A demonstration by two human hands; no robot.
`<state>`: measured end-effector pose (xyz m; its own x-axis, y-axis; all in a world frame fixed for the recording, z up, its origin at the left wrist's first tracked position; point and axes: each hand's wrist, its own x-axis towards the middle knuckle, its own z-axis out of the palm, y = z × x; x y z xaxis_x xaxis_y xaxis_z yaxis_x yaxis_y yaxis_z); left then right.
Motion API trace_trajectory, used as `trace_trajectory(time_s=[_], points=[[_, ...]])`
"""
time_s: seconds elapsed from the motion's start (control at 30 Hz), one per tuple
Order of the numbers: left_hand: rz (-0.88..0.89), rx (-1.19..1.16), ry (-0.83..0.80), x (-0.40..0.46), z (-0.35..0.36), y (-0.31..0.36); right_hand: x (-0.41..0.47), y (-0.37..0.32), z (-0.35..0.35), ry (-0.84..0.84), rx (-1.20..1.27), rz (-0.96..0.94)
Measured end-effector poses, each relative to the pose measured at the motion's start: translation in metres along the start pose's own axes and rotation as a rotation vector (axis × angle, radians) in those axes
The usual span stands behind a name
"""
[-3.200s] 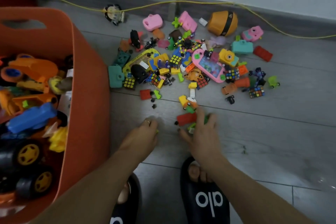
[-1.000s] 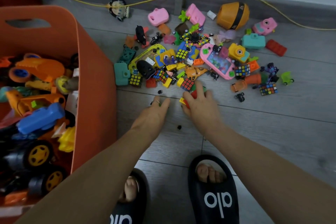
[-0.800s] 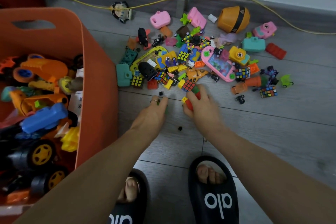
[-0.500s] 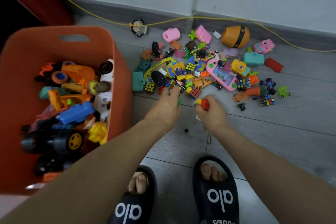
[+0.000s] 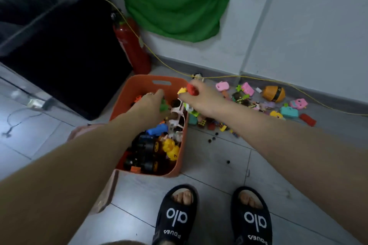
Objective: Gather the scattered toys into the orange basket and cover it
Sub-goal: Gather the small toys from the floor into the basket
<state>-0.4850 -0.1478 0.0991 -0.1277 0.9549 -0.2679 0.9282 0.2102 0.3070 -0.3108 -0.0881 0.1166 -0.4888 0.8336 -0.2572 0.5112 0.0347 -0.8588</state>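
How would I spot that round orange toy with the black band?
Follow the grey skirting rightward from the orange basket. At the toy pile's far edge, beside the yellow cable, lies the orange egg-shaped toy. It is bulkier than its neighbours.

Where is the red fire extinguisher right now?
In the head view, the red fire extinguisher leans against the wall, upper left of centre, just behind the orange basket, beside the green cloth.

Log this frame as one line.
left hand: green toy | right hand: red block | both over orange basket | not released
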Motion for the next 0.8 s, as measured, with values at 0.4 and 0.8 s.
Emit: trace_trajectory(time_s=[0.4, 0.8], points=[[-0.286, 0.198, -0.258, -0.049, 0.012, -0.048, -0.027, -0.002, 0.045, -0.341, -0.301, 0.148], [0.095, 0.231, -0.247, -0.008, 0.023, 0.154, -0.096, 0.081, -0.122, -0.149, -0.737, 0.261]])
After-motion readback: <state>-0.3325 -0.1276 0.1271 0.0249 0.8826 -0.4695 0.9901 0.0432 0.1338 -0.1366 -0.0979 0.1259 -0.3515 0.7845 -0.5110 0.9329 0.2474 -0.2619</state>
